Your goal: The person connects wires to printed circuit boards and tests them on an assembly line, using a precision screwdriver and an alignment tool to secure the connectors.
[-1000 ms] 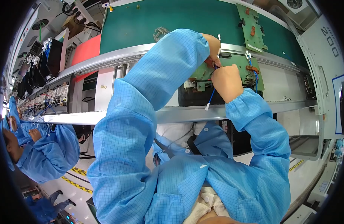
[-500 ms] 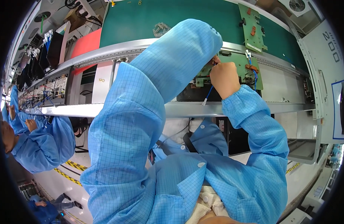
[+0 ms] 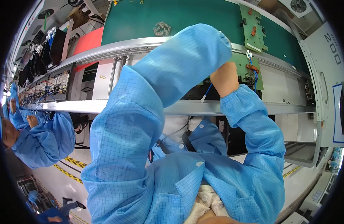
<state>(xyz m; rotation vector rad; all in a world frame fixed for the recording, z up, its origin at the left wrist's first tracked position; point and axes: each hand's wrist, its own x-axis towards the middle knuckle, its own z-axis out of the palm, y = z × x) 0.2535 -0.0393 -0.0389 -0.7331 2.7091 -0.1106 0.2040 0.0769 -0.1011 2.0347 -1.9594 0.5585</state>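
Observation:
My right hand (image 3: 225, 79) is curled closed over a green board fixture (image 3: 240, 61) on the conveyor line. Its fingertips, and anything in them, are hidden behind my left sleeve (image 3: 196, 61). That sleeve reaches across above the fixture, and its cuff covers my left hand, so those fingers do not show. Beside my right hand a blue wire (image 3: 208, 90) with a white end hangs toward the near rail. More blue wires (image 3: 255, 76) with white tips stand by a brown clamp (image 3: 252, 68) on the fixture's right side.
A metal rail (image 3: 194, 107) runs along the near side. Beyond the line, a green mat (image 3: 201, 13) bears a pile of small clear parts (image 3: 162, 29) and another green fixture (image 3: 254, 31). At left sits a co-worker in blue (image 3: 41, 138), near wired boards (image 3: 49, 87).
My left sleeve has shifted a little right and down, now covering the fingers that showed near the fixture. My right hand stays at about the same place.

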